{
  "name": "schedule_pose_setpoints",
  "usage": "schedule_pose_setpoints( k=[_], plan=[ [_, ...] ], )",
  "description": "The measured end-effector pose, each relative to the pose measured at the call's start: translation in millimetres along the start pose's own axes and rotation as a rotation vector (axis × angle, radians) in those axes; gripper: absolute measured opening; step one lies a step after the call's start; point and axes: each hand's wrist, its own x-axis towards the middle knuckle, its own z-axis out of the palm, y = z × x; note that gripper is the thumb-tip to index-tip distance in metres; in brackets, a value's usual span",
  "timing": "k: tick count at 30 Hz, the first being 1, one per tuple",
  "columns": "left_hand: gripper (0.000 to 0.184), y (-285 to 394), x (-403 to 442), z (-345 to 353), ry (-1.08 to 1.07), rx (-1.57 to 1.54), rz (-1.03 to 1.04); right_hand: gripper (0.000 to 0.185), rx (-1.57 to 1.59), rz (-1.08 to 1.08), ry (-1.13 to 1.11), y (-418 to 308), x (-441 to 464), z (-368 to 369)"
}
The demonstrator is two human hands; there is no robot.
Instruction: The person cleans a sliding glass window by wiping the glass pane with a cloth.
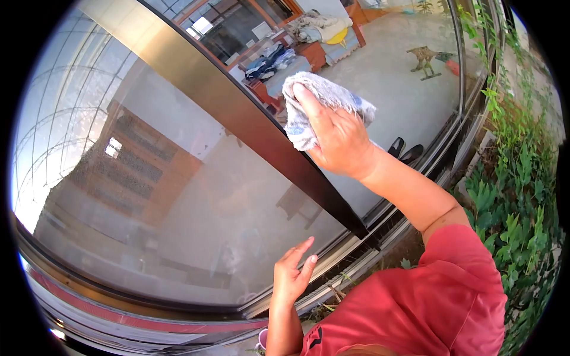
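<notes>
My right hand [347, 139] is wrapped round a grey-white fluffy cleaning cloth [312, 110], bunched up beside the dark metal window frame post [237, 113]. Behind the cloth lies the glass on the post's right side; whether the cloth presses on it I cannot tell. Lower down, my left hand [292, 272] holds nothing, its fingers stretched out and apart. It is in front of the bottom of the large left glass pane [196, 225], near the lower frame rail.
Green leafy plants [510, 202] grow close along the right. Through the glass show a bed with bedding [320, 29], folded clothes [270, 62], dark slippers [405, 151] and a small wooden stool [424, 62]. A pink cup [262, 339] stands low by my left forearm.
</notes>
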Motion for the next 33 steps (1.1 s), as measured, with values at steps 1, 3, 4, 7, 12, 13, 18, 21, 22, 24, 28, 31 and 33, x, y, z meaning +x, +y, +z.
schedule_pose_setpoints(
  k=[1,3,4,7,12,13,18,21,22,24,28,31,33],
  plan=[
    [0.037,1,0,-1,-0.010,-0.024,-0.032,0.081,-0.003,0.004,-0.021,1,-1,-2],
    [0.037,0,-1,-3,-0.019,-0.045,-0.065,0.079,-0.004,0.006,-0.031,1,9,-2],
    [0.036,-1,0,-3,-0.008,-0.041,-0.047,0.079,-0.002,0.003,-0.031,1,22,-2],
    [0.036,-2,4,-1,0.012,-0.047,-0.016,0.080,-0.054,0.031,-0.066,5,52,7],
    [0.037,-8,3,4,0.024,-0.084,0.024,0.079,-0.060,0.059,-0.156,0,21,-8],
    [0.036,-9,0,3,0.015,-0.077,0.022,0.079,-0.059,0.021,-0.143,-1,13,-11],
    [0.036,-12,1,-1,-0.007,-0.072,-0.024,0.080,-0.054,0.047,-0.186,-1,41,-12],
    [0.036,-4,10,1,0.001,-0.083,-0.006,0.075,-0.111,-0.044,-0.086,5,52,-5],
    [0.036,-4,12,3,0.006,-0.099,0.033,0.074,-0.129,-0.038,-0.102,5,52,-5],
    [0.036,-5,10,4,0.007,-0.113,0.072,0.074,-0.132,-0.025,-0.126,-1,37,-16],
    [0.035,-10,7,2,-0.026,-0.087,0.019,0.081,-0.053,0.072,-0.281,-2,8,-28],
    [0.035,-7,12,3,-0.030,-0.090,0.001,0.080,-0.057,0.026,-0.233,6,34,-21],
    [0.035,-1,21,6,-0.020,-0.094,0.033,0.078,-0.072,-0.004,-0.149,9,59,-12]
  ],
)
